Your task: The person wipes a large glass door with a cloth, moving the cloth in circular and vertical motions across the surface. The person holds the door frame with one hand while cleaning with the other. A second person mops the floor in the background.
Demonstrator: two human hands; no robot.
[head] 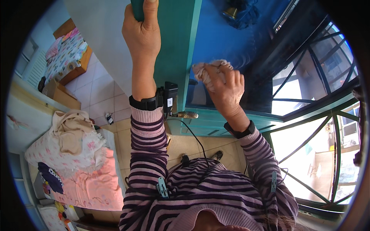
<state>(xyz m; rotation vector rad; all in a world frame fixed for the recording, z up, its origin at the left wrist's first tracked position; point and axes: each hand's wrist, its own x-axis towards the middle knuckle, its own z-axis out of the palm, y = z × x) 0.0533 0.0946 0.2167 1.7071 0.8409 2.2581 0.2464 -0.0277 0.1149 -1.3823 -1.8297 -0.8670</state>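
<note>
My left hand (143, 31) is raised at the top of the view, its fingers wrapped around the edge of a green-painted frame (176, 43). In my right hand (227, 89) is a crumpled pale cloth (212, 70), bunched under the fingers. The cloth lies against or just before a glossy blue panel (222, 43) set beside the green frame; whether they touch I cannot tell. The panel shows reflections and looks like glass. Below it runs a green lower section (208, 122) with moulded edges. A worn handle (186, 115) sticks out near my left wrist.
At right, barred windows (306, 153) let in bright light. A bed (92, 179) with pink covers stands at lower left, a beige garment (69, 130) on it. Another bed (68, 57) is visible beyond a doorway. A black cable (196, 138) hangs before my body above the tiled floor (185, 145).
</note>
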